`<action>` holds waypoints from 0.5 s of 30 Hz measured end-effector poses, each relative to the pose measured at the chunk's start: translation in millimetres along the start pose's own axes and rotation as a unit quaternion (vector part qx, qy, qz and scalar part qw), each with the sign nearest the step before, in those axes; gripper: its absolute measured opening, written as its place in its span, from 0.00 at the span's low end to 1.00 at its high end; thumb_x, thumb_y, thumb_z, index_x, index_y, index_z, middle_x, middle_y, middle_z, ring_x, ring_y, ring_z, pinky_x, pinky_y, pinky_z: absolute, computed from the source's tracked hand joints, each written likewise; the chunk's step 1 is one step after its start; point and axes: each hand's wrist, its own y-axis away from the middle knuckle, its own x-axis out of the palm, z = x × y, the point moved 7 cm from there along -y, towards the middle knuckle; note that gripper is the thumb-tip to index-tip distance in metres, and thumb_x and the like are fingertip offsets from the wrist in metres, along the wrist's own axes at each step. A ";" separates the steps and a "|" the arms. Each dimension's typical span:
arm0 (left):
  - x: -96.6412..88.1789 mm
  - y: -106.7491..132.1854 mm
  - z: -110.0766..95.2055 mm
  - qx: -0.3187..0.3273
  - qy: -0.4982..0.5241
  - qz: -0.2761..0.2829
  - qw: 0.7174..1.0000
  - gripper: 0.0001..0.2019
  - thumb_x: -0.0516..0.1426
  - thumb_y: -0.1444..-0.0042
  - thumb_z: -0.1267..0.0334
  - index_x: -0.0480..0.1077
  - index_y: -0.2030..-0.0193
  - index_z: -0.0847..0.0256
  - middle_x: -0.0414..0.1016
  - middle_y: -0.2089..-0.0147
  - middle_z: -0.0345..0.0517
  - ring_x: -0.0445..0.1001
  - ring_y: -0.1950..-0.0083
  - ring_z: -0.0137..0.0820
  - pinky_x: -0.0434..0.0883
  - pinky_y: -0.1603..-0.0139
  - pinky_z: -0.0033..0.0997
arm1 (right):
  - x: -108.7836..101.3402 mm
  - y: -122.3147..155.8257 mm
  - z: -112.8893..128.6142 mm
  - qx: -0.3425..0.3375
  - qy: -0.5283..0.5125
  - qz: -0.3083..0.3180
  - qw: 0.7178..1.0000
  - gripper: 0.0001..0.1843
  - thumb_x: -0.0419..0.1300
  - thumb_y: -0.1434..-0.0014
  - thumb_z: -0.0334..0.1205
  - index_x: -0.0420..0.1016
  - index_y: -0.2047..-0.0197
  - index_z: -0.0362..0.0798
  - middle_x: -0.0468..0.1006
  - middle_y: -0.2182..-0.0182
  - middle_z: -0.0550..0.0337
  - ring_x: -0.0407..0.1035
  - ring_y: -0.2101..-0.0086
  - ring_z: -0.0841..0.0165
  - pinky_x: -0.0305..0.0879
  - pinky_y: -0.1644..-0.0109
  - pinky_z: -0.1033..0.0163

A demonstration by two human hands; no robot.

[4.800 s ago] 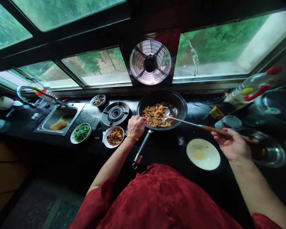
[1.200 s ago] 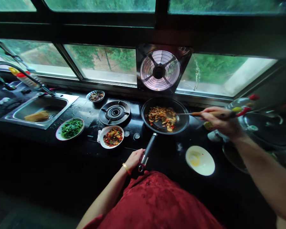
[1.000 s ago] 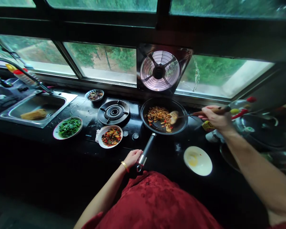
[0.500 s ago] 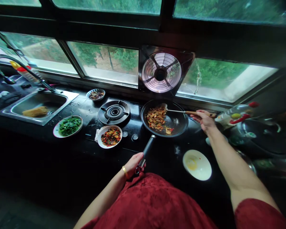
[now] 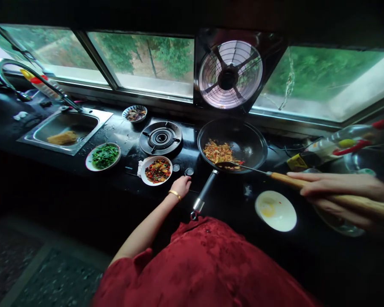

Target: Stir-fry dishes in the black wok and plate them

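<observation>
My left hand (image 5: 180, 186), with a gold bracelet at the wrist, has its fingers closed on the right stove knob (image 5: 188, 172) at the cooktop's front. My right hand (image 5: 345, 194) is wrapped round the wooden handle of a spatula (image 5: 286, 179). Its metal blade rests in the wok (image 5: 251, 145), at the near edge of the cooked food (image 5: 219, 151). The wok sits over the right burner, its grey and silver handle (image 5: 207, 187) pointing toward my red shirt, with no hand on it. A white plate holding a red and yellow stir-fry (image 5: 158, 170) lies left of my left hand.
A bare burner (image 5: 162, 137) lies left of the wok. Further left are a plate of greens (image 5: 104, 157), a striped bowl (image 5: 134, 114) and a sink (image 5: 94, 123). An oily white bowl (image 5: 283, 217) is right of the wok handle; bottles (image 5: 345, 138) stand behind my right hand.
My left hand has let go of the wok handle and moved to the stove knob. My right hand has drawn back toward me, bringing the spatula blade to the wok's near side.
</observation>
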 end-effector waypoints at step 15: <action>4.0 -82.3 -13.2 0.000 -0.174 0.091 0.981 0.11 0.54 0.47 0.70 0.71 0.58 0.71 0.70 0.53 0.68 0.70 0.48 0.48 0.64 0.47 0.43 | 37.7 -59.3 -26.4 0.069 -0.054 -0.133 0.987 0.08 0.64 0.52 0.42 0.78 0.66 0.51 0.78 0.60 0.59 0.72 0.58 0.63 0.69 0.49 0.58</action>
